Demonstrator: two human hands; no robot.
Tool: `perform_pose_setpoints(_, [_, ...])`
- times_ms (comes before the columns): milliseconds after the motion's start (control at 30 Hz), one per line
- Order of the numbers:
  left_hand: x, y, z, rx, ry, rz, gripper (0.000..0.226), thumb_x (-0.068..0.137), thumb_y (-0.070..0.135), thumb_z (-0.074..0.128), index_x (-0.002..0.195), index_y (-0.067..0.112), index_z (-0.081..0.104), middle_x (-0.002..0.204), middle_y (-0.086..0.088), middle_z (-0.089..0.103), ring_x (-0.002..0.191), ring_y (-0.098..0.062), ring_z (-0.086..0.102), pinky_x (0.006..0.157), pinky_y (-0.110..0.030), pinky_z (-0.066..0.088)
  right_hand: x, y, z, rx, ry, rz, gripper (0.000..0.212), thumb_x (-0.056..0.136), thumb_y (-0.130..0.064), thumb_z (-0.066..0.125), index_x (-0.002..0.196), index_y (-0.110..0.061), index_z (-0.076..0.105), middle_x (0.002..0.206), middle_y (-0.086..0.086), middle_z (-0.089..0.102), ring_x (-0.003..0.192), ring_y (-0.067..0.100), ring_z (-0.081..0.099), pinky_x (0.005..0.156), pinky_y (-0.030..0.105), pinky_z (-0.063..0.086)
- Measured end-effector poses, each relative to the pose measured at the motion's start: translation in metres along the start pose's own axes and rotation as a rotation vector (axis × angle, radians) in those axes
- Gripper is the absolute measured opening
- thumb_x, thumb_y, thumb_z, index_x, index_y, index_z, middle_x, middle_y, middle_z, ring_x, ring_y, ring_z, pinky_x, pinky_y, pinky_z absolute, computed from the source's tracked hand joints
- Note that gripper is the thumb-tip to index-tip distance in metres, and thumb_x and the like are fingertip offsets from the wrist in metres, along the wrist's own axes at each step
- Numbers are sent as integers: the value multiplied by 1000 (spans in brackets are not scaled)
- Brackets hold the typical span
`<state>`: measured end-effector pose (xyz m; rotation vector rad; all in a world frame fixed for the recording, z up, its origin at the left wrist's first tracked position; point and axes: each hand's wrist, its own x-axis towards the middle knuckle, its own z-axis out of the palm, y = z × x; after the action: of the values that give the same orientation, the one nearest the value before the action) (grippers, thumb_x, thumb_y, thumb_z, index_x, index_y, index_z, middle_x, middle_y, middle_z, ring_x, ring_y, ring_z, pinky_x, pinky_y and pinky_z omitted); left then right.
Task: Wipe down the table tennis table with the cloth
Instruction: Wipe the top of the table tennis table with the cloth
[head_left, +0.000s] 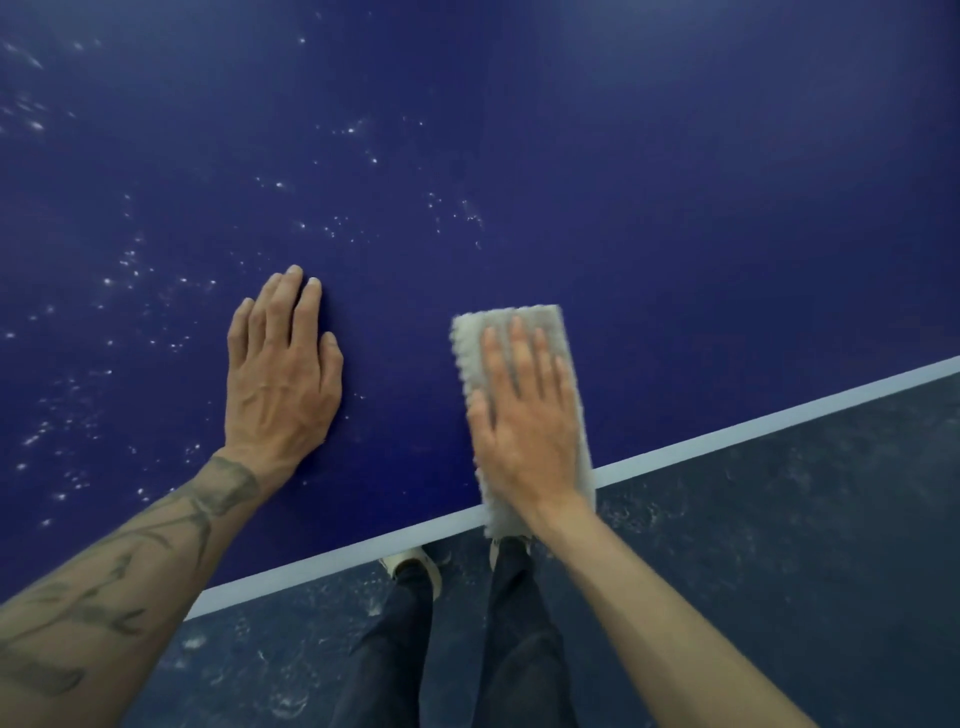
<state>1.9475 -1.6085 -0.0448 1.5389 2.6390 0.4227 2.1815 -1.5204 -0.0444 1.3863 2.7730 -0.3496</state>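
1. Cloth (519, 319): a pale grey, fluffy rectangle folded long and narrow, with a nubbly fringe along its left side. It lay flat on the table tennis table (623, 208) at the near edge, and its near end crossed the white edge line (727, 434) and hung slightly past it.
2. Our right hand (524, 415) pressed down on the cloth, palm flat and fingers straight and close together. Nothing was curled round or pinched.
3. Our left hand (280, 374) rested palm-down on the bare surface just beside the cloth, apart from it, with its fingers straight and together. The forearm (130, 561) behind it was tattooed.
4. We saw a smooth, matt, deep blue tabletop. Pale specks (130, 270) were scattered across the left and middle, while the right part looked plain.
5. The white line ran diagonally, rising to the right, and marked the table's straight edge.
6. Beyond the cloth and to its right, wide blue surface lay open. On the left, our other hand sat near.
7. Below the edge we saw dark, mottled floor (805, 545), our dark trousers (395, 649) and light shoes (410, 564).
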Motion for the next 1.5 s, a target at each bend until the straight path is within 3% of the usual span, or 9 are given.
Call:
perform_pose_setpoints(167, [0,-3,3,1,0,0,53,108,23,36,157,3,37,166,-16,33,156,-33,28,131,-49,16,72,-44,2,26,94,225,68,112,-41,24,171,-17,1,179,9,-6,166,27,-7,133,50,6])
perform_pose_setpoints(367, [0,-4,2,-4,-11,-2,54,107,22,38,157,3,38,166,-15,34,156,-33,29,130,-50,17,32,-53,10,23,27,-198,67,112,-38,34,171,-18,11,180,5,0,166,24,-2,134,50,13])
perform_pose_setpoints(500, [2,-3,-2,-4,-41,-12,55,106,22,37,157,3,38,166,-16,33,157,-32,28,131,-50,16,66,6,-13,-32,-8,98,68,112,-40,24,171,-17,0,179,6,-9,165,23,-8,134,50,8])
perform_pose_setpoints(633, [1,-3,-1,2,-44,-20,55,106,23,37,157,3,39,166,-15,34,157,-31,29,130,-51,18,138,-8,-18,-16,61,294,67,112,-42,18,171,-17,-2,179,10,-6,166,27,-7,133,51,5])
perform_pose_setpoints(867, [3,0,-5,19,-57,-15,53,106,19,41,156,0,42,165,-17,36,155,-35,33,129,-53,23,111,-70,2,9,22,-226,68,111,-40,32,171,-18,11,180,6,2,166,24,-2,134,48,9])
perform_pose_setpoints(1000, [18,-2,-17,-6,-61,-63,50,105,20,44,151,1,49,160,-17,42,149,-35,41,127,-52,27,141,-14,-20,-36,-40,-64,68,111,-42,25,172,-20,3,179,4,-4,166,22,-6,134,49,8])
perform_pose_setpoints(1133, [53,-11,-19,-4,-20,-135,49,105,19,47,151,2,48,161,-17,41,146,-35,41,124,-53,30,209,-37,-26,3,37,190,68,112,-41,21,171,-17,-1,179,9,-6,166,27,-6,133,50,3])
perform_pose_setpoints(1367, [131,-30,-9,20,37,-204,49,107,17,51,153,2,43,163,-19,37,148,-38,38,125,-54,27,161,-74,-2,31,-1,-339,66,112,-38,33,171,-18,13,179,5,4,166,23,0,134,49,12])
perform_pose_setpoints(1500, [155,-30,-3,30,14,-205,51,108,20,49,155,3,41,165,-18,34,152,-37,33,128,-52,21,204,-21,-21,-24,-8,-95,67,111,-41,26,172,-20,6,180,3,-1,166,21,-5,134,47,6])
